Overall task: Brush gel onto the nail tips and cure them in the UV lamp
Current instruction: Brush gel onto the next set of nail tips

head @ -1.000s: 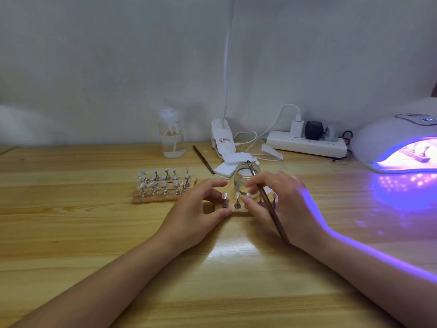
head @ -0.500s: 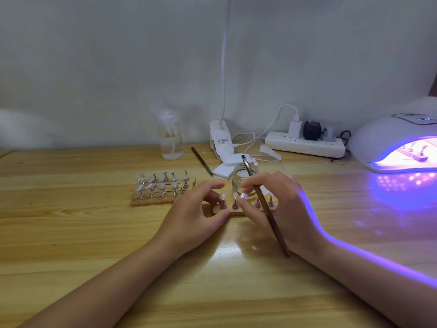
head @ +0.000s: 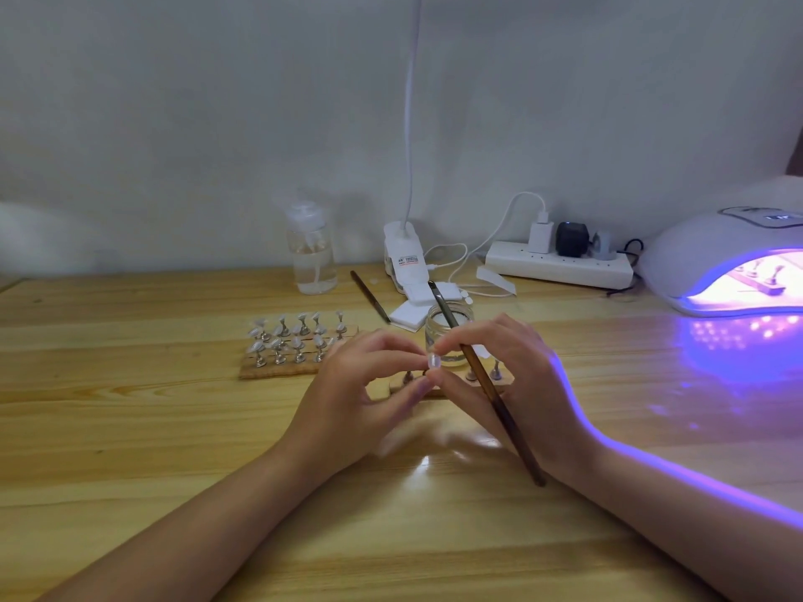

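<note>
My left hand (head: 352, 393) and my right hand (head: 512, 375) meet over a small wooden strip (head: 495, 389) of nail stands. Between their fingertips they pinch one clear nail tip (head: 433, 362), lifted above the strip. My right hand also holds a brown gel brush (head: 486, 380), its bristle end pointing up past a small glass jar (head: 447, 325). At the right edge the white UV lamp (head: 712, 254) glows purple, with another strip of stands inside it.
A wooden board (head: 278, 370) with several nail tips on stands lies left of my hands. Behind are a clear pump bottle (head: 310, 249), a second brush (head: 369, 295), white pads (head: 413, 315), a clip lamp base (head: 402, 258) and a power strip (head: 560, 267) with cables.
My left hand let go of the strip's end and rose. Both hands now pinch a nail tip lifted off its stand.
</note>
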{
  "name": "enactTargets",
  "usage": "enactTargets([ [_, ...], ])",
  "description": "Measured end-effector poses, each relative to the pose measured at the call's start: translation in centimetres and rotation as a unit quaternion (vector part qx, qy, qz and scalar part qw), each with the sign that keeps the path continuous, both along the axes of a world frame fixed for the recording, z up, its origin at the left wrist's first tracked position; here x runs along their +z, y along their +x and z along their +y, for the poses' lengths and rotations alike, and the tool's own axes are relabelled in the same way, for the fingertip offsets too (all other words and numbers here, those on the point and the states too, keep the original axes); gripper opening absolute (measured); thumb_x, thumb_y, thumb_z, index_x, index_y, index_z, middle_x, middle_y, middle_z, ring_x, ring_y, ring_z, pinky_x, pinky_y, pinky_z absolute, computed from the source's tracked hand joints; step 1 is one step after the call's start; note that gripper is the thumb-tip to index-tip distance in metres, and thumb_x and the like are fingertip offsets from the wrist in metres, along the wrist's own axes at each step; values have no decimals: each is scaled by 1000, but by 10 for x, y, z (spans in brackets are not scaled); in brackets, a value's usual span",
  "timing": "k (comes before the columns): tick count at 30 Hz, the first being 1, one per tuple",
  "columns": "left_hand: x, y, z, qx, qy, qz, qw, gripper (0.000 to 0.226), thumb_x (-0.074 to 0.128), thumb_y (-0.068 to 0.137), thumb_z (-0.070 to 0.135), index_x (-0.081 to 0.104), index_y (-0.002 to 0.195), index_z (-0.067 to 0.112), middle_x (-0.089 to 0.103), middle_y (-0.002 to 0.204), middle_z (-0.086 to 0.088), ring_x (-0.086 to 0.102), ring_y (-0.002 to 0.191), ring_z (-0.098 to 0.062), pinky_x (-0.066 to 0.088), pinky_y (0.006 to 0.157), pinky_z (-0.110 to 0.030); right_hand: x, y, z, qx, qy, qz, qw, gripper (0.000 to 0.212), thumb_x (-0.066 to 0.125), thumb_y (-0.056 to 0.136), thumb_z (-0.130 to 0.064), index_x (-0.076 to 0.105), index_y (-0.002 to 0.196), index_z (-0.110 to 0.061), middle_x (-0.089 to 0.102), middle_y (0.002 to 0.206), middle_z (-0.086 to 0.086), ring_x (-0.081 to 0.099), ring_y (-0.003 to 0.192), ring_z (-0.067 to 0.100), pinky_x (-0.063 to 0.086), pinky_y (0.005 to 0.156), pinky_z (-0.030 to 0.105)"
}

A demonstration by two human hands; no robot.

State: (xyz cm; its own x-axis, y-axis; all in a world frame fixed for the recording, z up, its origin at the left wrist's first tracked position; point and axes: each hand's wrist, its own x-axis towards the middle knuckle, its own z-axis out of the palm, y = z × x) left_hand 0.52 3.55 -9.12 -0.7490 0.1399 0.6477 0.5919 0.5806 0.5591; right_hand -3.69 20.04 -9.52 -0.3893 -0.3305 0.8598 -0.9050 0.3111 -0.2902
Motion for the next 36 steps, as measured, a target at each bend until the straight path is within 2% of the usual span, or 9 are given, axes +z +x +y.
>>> enactTargets([
  [6,1,2,0,20,3,32,999,21,60,76,33,73,88,21,64,86,11,60,84,-11,44,74,-52,2,2,0,8,8,-6,1000,21,68,75,-29,59,94,-25,56,92,-23,49,90,-13,40,84,20],
  [11,3,4,1,28,40,12,999,14,72,76,25,70,90,24,61,82,6,59,78,-16,47,72,-49,8,4,1,-1,-26,-25,999,27,61,81,-31,67,100,-13,62,91,-15,60,87,5,49,82,36],
  [14,2,3,-1,37,50,-6,998,10,69,77,14,73,86,15,60,79,3,57,75,-15,47,72,-30,11,0,4,6,-60,-55,997,22,61,87,-25,64,107,-15,67,91,-9,61,87,6,48,82,26],
  [16,2,2,-2,47,57,-13,997,12,71,76,7,73,85,15,60,78,3,56,74,-11,42,70,-16,14,-2,6,26,-119,-106,987,13,59,88,-30,63,97,-22,67,80,-12,63,82,4,45,79,14],
  [19,2,1,-3,46,82,-20,995,18,71,75,5,72,85,20,60,78,3,52,72,-7,39,66,-10,19,-8,8,36,-185,-181,965,19,52,85,-36,67,89,-24,60,56,-16,59,64,-1,42,67,6],
  [21,2,1,-3,46,93,-19,994,20,71,74,6,71,84,24,60,78,5,52,71,-5,39,66,-9,23,-14,12,31,-207,-221,952,24,49,86,-33,70,84,-21,59,54,-15,53,55,-1,40,59,7],
  [25,3,0,-3,53,106,-17,993,22,72,73,3,71,80,24,64,78,10,52,68,-4,40,67,-8,29,-30,20,-3,-197,-264,944,24,53,92,-22,68,73,-17,59,50,-10,51,46,0,39,51,8],
  [28,4,0,-4,47,110,-21,993,23,72,73,2,71,80,25,68,74,12,54,65,-4,41,68,-10,34,-40,21,-27,-180,-282,942,26,61,87,-30,58,67,-13,62,51,-4,50,43,0,39,48,9],
  [36,5,1,-4,41,103,-21,994,20,71,74,0,72,80,19,68,72,11,54,65,-9,42,68,-12,52,-61,1,-81,23,-256,963,32,66,82,-37,58,58,-17,56,41,-12,53,44,-2,39,51,9],
])
